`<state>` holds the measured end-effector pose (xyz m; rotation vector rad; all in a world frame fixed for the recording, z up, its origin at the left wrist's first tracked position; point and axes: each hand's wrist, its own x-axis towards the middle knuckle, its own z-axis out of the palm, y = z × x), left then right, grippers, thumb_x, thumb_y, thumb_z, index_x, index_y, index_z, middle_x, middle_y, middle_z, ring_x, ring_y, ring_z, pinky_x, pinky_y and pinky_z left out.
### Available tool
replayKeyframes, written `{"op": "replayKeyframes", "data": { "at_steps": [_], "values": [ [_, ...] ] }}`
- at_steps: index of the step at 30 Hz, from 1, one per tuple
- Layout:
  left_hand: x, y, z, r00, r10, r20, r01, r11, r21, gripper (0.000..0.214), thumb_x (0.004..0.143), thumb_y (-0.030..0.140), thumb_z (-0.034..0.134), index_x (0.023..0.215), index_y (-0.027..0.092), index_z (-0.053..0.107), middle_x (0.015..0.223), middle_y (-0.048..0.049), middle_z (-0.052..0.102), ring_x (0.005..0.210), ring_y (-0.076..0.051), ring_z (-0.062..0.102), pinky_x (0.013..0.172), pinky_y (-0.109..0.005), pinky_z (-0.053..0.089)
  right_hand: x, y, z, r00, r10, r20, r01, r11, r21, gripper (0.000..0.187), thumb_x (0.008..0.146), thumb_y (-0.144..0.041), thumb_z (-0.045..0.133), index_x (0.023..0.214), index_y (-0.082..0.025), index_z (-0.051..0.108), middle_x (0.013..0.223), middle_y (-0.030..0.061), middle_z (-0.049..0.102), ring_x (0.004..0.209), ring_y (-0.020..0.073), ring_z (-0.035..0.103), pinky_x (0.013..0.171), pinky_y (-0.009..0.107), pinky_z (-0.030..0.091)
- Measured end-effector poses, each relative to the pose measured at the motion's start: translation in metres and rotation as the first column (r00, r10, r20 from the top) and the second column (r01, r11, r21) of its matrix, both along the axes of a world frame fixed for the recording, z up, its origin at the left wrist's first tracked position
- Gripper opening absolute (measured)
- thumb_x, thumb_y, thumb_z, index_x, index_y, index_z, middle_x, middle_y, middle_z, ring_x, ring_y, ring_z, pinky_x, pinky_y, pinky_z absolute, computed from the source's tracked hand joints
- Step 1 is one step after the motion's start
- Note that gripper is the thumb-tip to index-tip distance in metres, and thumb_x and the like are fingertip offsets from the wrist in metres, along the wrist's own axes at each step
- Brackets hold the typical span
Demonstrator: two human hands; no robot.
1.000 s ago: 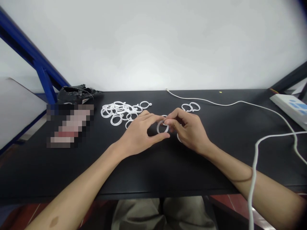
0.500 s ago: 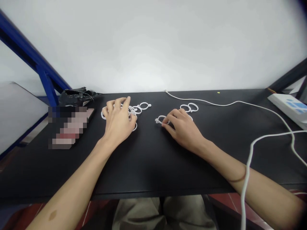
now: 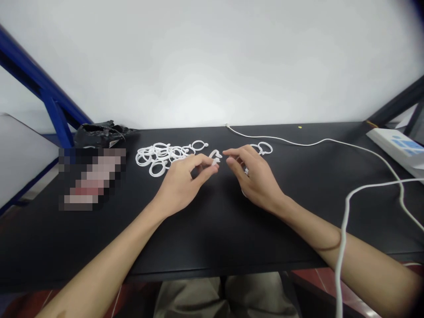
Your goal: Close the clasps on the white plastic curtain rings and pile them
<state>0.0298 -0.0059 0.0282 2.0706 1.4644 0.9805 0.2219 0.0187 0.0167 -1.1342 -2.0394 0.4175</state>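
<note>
A pile of several white plastic rings point(image 3: 164, 155) lies on the black table point(image 3: 212, 229) at the back left. My left hand point(image 3: 182, 183) pinches one white ring point(image 3: 215, 157) between thumb and forefinger, just above the table. My right hand point(image 3: 253, 174) hovers close to that ring on its right, forefinger and thumb apart, other fingers curled; part of a white ring shows under its palm. Two linked white rings point(image 3: 263, 148) lie just behind my right hand.
A white cable point(image 3: 344, 207) runs across the right side of the table and over my right forearm. A white power strip point(image 3: 395, 148) sits at the far right. A black crumpled bag point(image 3: 99, 132) and a blurred object point(image 3: 91, 179) lie at the left.
My left hand went to the ring pile and came back to the middle pinching a ring. My right hand put its ring down and moved slightly towards the left hand.
</note>
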Motion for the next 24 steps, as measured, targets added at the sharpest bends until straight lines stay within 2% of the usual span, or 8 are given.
{"op": "replayKeyframes", "data": {
  "at_steps": [3, 7, 9, 12, 20, 24],
  "values": [
    [0.0018, -0.0017, 0.0013, 0.998, -0.053, 0.030, 0.054, 0.998, -0.033, 0.013, 0.090, 0.034, 0.060, 0.088, 0.023, 0.068, 0.074, 0.0063, 0.068, 0.065, -0.010, 0.057, 0.061, -0.023, 0.041, -0.0005, -0.0039, 0.0017, 0.999, 0.051, 0.011, -0.051, 0.999, -0.018, 0.027, 0.097, -0.034, 0.049, 0.117, -0.019, 0.058, 0.094, 0.0037, 0.062, 0.071, 0.0124, 0.057, 0.068, 0.027, 0.047],
    [0.0036, -0.0024, -0.0022, 0.990, -0.138, 0.004, 0.138, 0.990, -0.040, 0.013, 0.089, 0.035, 0.062, 0.091, 0.025, 0.070, 0.074, 0.0074, 0.068, 0.058, -0.009, 0.053, 0.059, -0.022, 0.039, -0.0028, -0.0079, 0.0018, 0.996, 0.079, 0.029, -0.079, 0.997, -0.012, 0.016, 0.093, -0.034, 0.055, 0.096, -0.019, 0.060, 0.079, 0.0001, 0.064, 0.063, 0.0111, 0.056, 0.062, 0.025, 0.045],
    [0.0037, -0.0024, -0.0039, 0.989, -0.145, 0.002, 0.145, 0.989, -0.033, 0.014, 0.089, 0.035, 0.062, 0.090, 0.024, 0.070, 0.073, 0.0074, 0.068, 0.057, -0.008, 0.051, 0.059, -0.022, 0.039, -0.0033, -0.0082, 0.0011, 0.998, 0.053, -0.018, -0.053, 0.999, -0.011, 0.014, 0.092, -0.033, 0.057, 0.097, -0.020, 0.059, 0.077, -0.0006, 0.064, 0.062, 0.0109, 0.057, 0.061, 0.025, 0.046],
    [0.0030, -0.0023, -0.0050, 0.988, -0.152, 0.002, 0.152, 0.988, -0.032, 0.016, 0.089, 0.036, 0.062, 0.085, 0.023, 0.070, 0.070, 0.0074, 0.066, 0.056, -0.008, 0.050, 0.057, -0.021, 0.037, -0.0024, -0.0076, 0.0013, 0.994, 0.041, -0.102, -0.044, 0.999, -0.031, 0.021, 0.091, -0.033, 0.059, 0.107, -0.020, 0.056, 0.080, -0.0004, 0.065, 0.063, 0.0108, 0.059, 0.060, 0.024, 0.048],
    [0.0040, -0.0023, -0.0055, 0.982, -0.190, 0.006, 0.190, 0.981, -0.044, 0.013, 0.088, 0.033, 0.064, 0.083, 0.023, 0.071, 0.066, 0.0076, 0.063, 0.054, -0.007, 0.047, 0.056, -0.020, 0.037, -0.0020, -0.0076, 0.0035, 0.996, 0.080, -0.045, -0.082, 0.996, -0.036, 0.015, 0.093, -0.033, 0.056, 0.098, -0.020, 0.063, 0.081, 0.0004, 0.069, 0.064, 0.0103, 0.060, 0.061, 0.023, 0.047],
    [0.0049, -0.0038, -0.0027, 0.986, -0.167, 0.010, 0.167, 0.986, -0.018, 0.014, 0.088, 0.035, 0.063, 0.089, 0.023, 0.071, 0.073, 0.0061, 0.066, 0.054, -0.007, 0.046, 0.056, -0.020, 0.038, -0.0024, -0.0070, 0.0042, 0.994, 0.082, -0.066, -0.084, 0.996, -0.016, 0.013, 0.094, -0.030, 0.055, 0.089, -0.020, 0.061, 0.075, -0.0008, 0.068, 0.062, 0.0101, 0.060, 0.061, 0.023, 0.046]
  ]
}}
